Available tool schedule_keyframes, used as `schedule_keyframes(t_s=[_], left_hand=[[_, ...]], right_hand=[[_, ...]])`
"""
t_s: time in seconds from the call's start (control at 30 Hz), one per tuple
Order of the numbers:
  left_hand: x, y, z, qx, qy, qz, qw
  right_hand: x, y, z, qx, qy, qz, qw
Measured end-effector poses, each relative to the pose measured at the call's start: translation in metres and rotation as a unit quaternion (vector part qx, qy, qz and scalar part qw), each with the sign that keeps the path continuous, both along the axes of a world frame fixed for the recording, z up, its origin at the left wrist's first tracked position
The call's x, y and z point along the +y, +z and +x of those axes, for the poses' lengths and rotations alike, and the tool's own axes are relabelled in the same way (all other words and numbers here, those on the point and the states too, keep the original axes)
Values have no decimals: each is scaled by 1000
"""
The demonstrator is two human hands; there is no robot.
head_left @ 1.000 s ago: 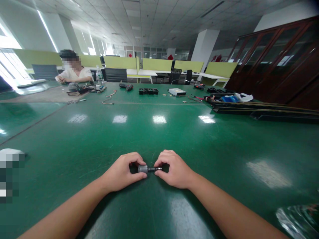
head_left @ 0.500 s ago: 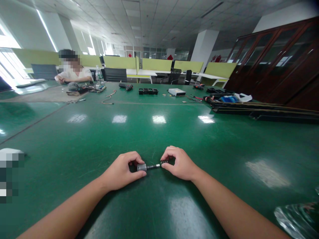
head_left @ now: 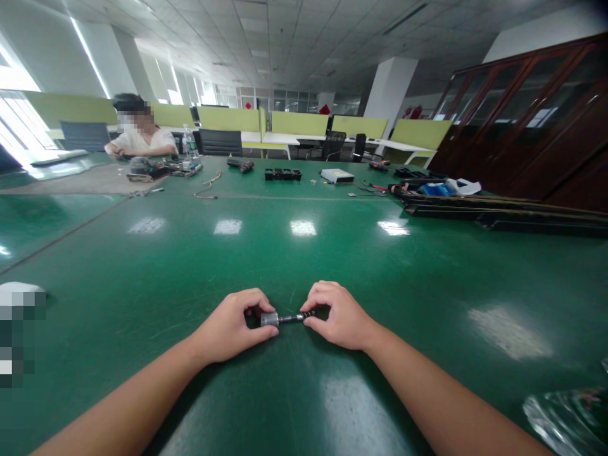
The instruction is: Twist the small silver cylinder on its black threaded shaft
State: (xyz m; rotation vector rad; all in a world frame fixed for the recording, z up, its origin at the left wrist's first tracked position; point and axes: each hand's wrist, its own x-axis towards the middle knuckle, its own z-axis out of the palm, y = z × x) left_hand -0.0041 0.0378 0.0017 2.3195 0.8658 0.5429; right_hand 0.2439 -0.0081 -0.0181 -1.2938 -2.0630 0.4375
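Observation:
Between the thumb and fingers of my left hand [head_left: 236,326] is a grey metal cylinder with a thin dark shaft [head_left: 270,320]. Its shaft points right, low over the green tabletop. My right hand [head_left: 339,315] pinches a small dark coil spring [head_left: 309,313] at the bright tip of that shaft. Spring and tip meet or overlap, but I cannot tell whether the spring sits around the shaft. Fingers of both hands are curled, and the palms are hidden.
Green table [head_left: 266,259] spreads all around. Farther back are a power drill [head_left: 240,165], a black slotted part [head_left: 282,174] and a white box [head_left: 337,175]. Long black rails [head_left: 503,212] lie at the right. A person [head_left: 141,139] sits at the far left. Clear plastic [head_left: 567,415] is near right.
My right hand has shifted slightly left with the spring, which now meets or overlaps the shaft's tip. My left hand and the metal cylinder have stayed nearly still.

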Motion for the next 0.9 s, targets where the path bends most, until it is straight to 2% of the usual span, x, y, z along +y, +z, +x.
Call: schedule_keyframes(t_s=[0.2, 0.4, 0.63, 0.9], left_hand=[[0, 1, 2, -4, 1, 1, 1000], [0, 1, 2, -12, -12, -11, 1000], [-2, 3, 4, -28, -44, -31, 998], [-1, 2, 5, 1, -20, -20, 1000]], right_hand=[[1, -1, -1, -3, 3, -10, 1000], [-5, 5, -15, 41, 28, -36, 998], [-8, 5, -17, 20, 36, -18, 999], [-7, 3, -17, 15, 61, 4, 998]])
